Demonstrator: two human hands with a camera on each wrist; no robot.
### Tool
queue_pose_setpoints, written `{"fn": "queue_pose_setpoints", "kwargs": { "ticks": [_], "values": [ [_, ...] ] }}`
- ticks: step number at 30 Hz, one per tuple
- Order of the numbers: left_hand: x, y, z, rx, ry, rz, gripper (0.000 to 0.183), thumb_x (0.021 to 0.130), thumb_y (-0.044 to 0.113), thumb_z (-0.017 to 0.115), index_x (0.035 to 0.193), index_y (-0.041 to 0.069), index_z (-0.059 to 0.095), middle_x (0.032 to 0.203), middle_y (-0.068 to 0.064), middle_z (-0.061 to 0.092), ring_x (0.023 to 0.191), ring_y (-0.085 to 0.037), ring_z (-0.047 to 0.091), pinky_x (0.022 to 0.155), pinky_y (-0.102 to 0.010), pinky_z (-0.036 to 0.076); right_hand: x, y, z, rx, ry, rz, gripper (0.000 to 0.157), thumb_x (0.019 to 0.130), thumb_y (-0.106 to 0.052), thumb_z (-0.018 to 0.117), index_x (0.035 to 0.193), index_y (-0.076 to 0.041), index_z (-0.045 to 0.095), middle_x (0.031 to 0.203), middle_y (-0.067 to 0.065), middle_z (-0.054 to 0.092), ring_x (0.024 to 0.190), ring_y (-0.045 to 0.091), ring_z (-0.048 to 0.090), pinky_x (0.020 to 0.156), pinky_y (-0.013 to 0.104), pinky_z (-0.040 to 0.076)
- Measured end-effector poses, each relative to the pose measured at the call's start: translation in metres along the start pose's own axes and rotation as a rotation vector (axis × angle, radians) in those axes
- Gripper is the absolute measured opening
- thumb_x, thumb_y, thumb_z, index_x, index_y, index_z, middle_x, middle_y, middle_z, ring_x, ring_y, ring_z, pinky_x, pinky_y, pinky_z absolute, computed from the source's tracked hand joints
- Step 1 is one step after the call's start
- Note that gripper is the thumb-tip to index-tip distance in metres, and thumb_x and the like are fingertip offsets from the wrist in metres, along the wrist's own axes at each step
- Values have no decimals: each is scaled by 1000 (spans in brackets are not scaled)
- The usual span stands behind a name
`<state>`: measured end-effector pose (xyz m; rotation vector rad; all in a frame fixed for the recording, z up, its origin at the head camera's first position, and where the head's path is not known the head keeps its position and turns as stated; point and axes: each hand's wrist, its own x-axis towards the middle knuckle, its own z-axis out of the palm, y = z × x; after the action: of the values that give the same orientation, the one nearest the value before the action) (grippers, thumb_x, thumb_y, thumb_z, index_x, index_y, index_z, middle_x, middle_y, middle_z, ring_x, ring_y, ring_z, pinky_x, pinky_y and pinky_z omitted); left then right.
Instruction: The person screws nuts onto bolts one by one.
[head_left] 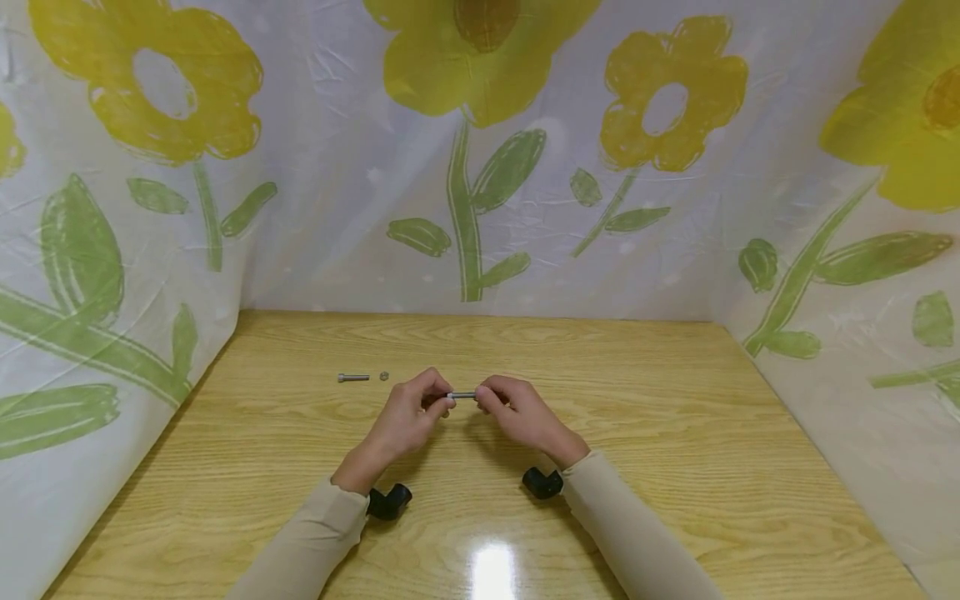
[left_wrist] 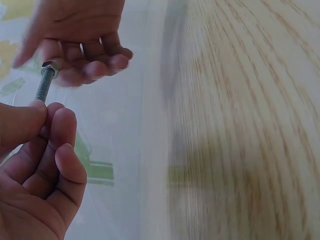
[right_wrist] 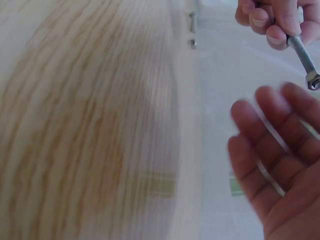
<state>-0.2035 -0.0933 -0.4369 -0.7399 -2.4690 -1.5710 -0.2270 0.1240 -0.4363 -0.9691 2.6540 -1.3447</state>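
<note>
My left hand (head_left: 405, 418) pinches a silver bolt (head_left: 464, 395) near its head between thumb and fingertips, over the table. A hex nut (left_wrist: 50, 67) sits on the far end of the threaded shank, in the left wrist view. Beside that end is my right hand (head_left: 527, 414), its fingers loosely extended and slightly blurred. In the right wrist view its fingertips (right_wrist: 267, 95) lie close to the nut without curling round it. A second bolt (head_left: 353, 377) and a loose nut (head_left: 384, 376) lie on the table behind the left hand.
The wooden table (head_left: 675, 467) spreads under both hands. A white cloth (head_left: 322, 208) printed with yellow flowers hangs at the back and along both sides. Black wrist-worn devices show by the left sleeve (head_left: 390, 502) and the right sleeve (head_left: 622, 517).
</note>
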Motion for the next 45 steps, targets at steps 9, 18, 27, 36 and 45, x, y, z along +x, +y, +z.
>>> {"fn": "queue_pose_setpoints", "kwargs": {
  "ticks": [9, 18, 27, 36, 45],
  "values": [
    [1, 1, -1, 9, 9, 20, 5, 93, 2, 60, 95, 6, 58, 87, -13, 66, 75, -25, 63, 65, -28, 51, 1, -2, 0, 51, -14, -41, 17, 99, -22, 54, 106, -7, 58, 90, -2, 63, 81, 11, 61, 73, 36, 50],
    [1, 0, 0, 16, 11, 45, 5, 93, 2, 61, 96, 2, 58, 89, -14, 65, 76, -19, 62, 69, -30, 52, 0, -1, 0, 45, -14, 12, 24, 97, -32, 58, 110, -12, 58, 91, -5, 63, 81, 10, 60, 74, 38, 51],
    [1, 0, 0, 21, 19, 37, 5, 92, 1, 61, 97, 2, 58, 87, -12, 65, 74, -19, 62, 66, -28, 51, 0, 0, 0, 45, -7, -40, 17, 100, -26, 53, 103, -11, 59, 90, -1, 63, 80, 12, 61, 70, 36, 50],
    [0, -1, 1, 14, 21, 41, 6, 92, 2, 61, 96, 6, 58, 88, -14, 66, 74, -16, 62, 66, -29, 51, 0, 0, -1, 47, -9, -2, 21, 96, -26, 59, 111, -10, 58, 93, -3, 62, 82, 10, 60, 74, 38, 51],
    [0, 0, 2, 8, 10, 31, 5, 93, 3, 61, 97, 4, 58, 88, -14, 66, 74, -20, 62, 65, -28, 51, 0, 0, -1, -10, -20, -38, 34, 103, -33, 43, 95, -8, 64, 88, 4, 63, 77, 14, 58, 68, 30, 48]
  ]
}}
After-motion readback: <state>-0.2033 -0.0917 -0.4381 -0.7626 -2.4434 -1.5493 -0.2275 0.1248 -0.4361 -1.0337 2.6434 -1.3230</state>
